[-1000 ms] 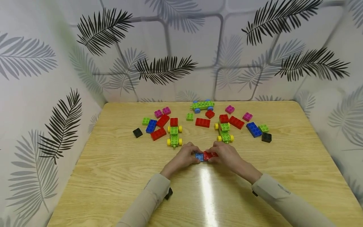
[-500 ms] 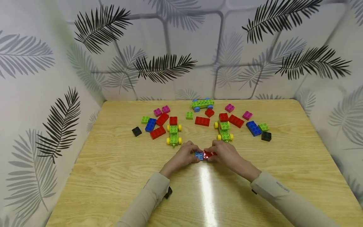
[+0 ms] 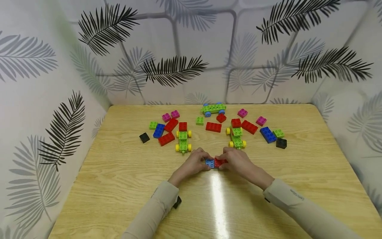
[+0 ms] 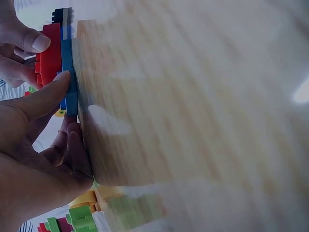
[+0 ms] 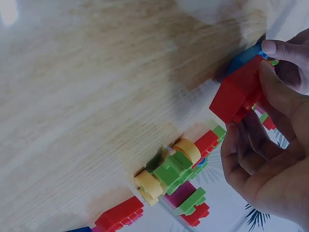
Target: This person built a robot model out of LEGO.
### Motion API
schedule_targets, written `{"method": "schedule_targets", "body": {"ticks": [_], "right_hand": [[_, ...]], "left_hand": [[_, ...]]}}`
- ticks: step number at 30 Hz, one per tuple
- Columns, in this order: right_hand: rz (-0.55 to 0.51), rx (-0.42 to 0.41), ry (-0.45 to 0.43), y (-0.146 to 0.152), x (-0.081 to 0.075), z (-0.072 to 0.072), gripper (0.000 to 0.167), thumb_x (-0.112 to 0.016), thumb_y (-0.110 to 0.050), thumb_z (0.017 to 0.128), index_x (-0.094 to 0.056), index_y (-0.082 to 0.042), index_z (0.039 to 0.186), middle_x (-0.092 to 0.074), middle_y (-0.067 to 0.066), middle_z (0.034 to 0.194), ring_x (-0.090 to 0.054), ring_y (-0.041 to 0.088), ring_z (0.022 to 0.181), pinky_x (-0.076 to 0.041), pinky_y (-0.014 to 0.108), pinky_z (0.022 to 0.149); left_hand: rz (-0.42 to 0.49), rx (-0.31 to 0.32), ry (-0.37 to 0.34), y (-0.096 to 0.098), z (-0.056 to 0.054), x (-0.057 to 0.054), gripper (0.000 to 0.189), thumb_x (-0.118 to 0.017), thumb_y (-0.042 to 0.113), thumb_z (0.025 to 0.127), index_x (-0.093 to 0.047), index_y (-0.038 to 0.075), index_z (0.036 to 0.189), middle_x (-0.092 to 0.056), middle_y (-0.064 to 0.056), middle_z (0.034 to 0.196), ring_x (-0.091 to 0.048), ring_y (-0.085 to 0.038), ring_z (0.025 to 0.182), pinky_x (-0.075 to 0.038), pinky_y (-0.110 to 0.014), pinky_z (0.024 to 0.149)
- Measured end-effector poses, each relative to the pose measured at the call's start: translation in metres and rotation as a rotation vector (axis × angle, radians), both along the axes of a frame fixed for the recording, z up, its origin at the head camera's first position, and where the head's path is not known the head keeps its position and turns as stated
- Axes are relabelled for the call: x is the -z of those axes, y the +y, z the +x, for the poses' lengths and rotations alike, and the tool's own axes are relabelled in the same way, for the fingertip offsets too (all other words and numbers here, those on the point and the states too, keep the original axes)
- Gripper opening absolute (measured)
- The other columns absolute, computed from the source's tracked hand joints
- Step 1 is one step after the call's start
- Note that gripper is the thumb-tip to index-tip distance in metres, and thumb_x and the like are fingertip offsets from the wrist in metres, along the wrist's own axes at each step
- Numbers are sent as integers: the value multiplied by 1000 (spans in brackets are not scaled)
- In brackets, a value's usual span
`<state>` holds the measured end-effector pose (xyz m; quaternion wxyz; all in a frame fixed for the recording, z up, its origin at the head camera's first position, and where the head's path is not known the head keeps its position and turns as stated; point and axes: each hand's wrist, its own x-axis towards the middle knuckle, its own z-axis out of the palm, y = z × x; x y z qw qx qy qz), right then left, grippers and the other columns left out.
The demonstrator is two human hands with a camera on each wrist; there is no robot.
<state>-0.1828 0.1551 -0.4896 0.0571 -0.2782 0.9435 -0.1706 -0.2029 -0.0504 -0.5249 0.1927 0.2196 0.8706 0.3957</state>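
Note:
Near the middle of the table, my left hand [image 3: 195, 162] pinches a light blue toy building brick [image 3: 210, 163] between thumb and fingers. From the right, my right hand [image 3: 237, 161] grips a red building brick [image 3: 219, 162], which its fingers partly cover in the head view. In the left wrist view, the blue brick [image 4: 71, 96] lies against the tabletop and the red brick [image 4: 50, 55] sits above it, overlapping part of it. The right wrist view shows the red brick [image 5: 236, 92] from its end, with the blue brick [image 5: 247, 58] behind.
Beyond the hands stand two green wheeled cars with yellow wheels, one left [image 3: 183, 141] and one right [image 3: 237, 137]. A green base with blue wheels [image 3: 213, 108] is at the back. Several loose bricks flank them. A black object [image 3: 177, 202] lies by the left sleeve.
Both hands keep their hold on the two bricks in almost the same place. The head view has shifted slightly.

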Motion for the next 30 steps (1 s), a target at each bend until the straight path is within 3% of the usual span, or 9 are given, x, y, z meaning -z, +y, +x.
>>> {"method": "schedule_targets", "body": {"ticks": [6,10,16,24,30], "right_hand": [[-26,0,74,0,-1,0,40,-82,-22,76,-73,-8,112,-60,1,85,-47,11,68,-40,21,56],[-40,7,99,-4,-1,-2,35,-82,-25,76,-76,-6,104,-63,2,86,-52,12,71,-43,23,59],[-26,33,38,-9,-3,-6,29,-84,-24,75,-76,-6,96,-59,-1,79,-47,11,67,-40,23,59],[-5,31,17,-10,-2,-6,28,-83,-22,75,-75,-8,97,-58,-1,79,-46,12,67,-39,24,59],[4,31,4,-9,0,-3,27,-82,-23,77,-75,-9,98,-58,-1,80,-46,12,68,-40,24,59]], "left_hand": [[-18,-15,27,2,-2,-5,29,-77,10,82,-72,11,111,-54,-2,99,-46,-18,95,-38,-30,81],[-28,-15,45,2,-4,-6,29,-77,11,82,-72,11,110,-53,-2,97,-46,-18,93,-38,-29,79],[-33,-16,40,3,-1,-6,29,-77,11,82,-71,11,111,-52,-3,98,-45,-18,93,-38,-28,79],[-138,5,94,3,6,-7,35,-74,14,85,-67,10,120,-51,-4,103,-48,-17,92,-42,-27,79],[-57,3,39,-23,13,-33,33,-63,16,94,-62,6,125,-57,-9,114,-55,-20,100,-48,-34,85]]}}
